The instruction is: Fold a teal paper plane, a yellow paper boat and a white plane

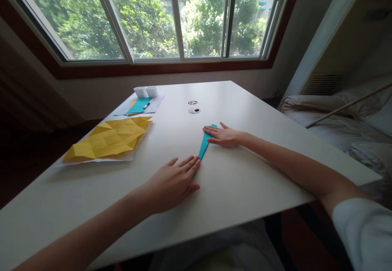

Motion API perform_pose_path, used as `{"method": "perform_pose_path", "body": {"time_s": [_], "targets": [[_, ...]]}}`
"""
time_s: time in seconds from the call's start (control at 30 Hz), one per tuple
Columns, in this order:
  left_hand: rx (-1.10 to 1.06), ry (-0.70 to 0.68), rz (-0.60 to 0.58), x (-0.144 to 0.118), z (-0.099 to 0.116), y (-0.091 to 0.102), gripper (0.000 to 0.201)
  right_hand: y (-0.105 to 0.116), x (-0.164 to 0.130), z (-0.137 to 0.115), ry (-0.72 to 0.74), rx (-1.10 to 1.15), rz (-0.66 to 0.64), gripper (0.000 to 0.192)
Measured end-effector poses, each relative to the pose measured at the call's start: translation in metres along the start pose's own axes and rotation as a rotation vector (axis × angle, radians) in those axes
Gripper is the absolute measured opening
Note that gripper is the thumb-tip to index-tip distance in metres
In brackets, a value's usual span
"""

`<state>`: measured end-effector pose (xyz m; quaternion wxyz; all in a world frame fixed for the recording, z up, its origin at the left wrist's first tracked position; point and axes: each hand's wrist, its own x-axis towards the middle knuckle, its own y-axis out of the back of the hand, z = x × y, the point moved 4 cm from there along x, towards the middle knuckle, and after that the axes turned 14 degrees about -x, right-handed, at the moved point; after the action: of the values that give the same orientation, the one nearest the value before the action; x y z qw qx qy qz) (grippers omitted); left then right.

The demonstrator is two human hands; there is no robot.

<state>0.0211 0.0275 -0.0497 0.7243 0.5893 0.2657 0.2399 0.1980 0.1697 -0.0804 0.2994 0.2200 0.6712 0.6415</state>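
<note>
Teal paper, folded into a long narrow strip (204, 143), lies flat on the white table (245, 173) with a hand pressing on each end. The left hand (172, 184) lies palm down, fingers (191, 164) together and extended, their tips on the strip's near, pointed end. The right hand (224, 135) is flat too, fingers slightly fanned, covering the far end — only a small corner shows past them. Between the two hands the strip is bare. Uneven pressure could let the smooth paper skate on the tabletop — or spring open along its crease. Well to the left lies a creased yellow sheet (110, 140), and beyond it another teal sheet (139, 105) with a pen (146, 105).
</note>
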Motion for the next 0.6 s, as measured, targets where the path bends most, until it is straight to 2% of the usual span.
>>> {"method": "perform_pose_path", "body": {"time_s": [0.13, 0.3, 0.47, 0.6], "targets": [[-0.002, -0.040, 0.005, 0.005, -0.013, -0.002, 0.050, 0.001, 0.003, 0.016, -0.098, -0.028, -0.027, 0.075], [-0.013, -0.088, 0.017, 0.004, -0.017, -0.001, 0.048, 0.002, 0.004, 0.023, -0.143, -0.035, -0.039, 0.074], [-0.049, -0.173, 0.045, 0.001, -0.013, 0.009, 0.040, 0.001, 0.004, 0.024, -0.174, -0.047, -0.039, 0.075], [-0.111, -0.195, 0.080, -0.004, -0.015, 0.019, 0.027, -0.001, -0.001, 0.034, -0.271, -0.056, -0.058, 0.078]]}}
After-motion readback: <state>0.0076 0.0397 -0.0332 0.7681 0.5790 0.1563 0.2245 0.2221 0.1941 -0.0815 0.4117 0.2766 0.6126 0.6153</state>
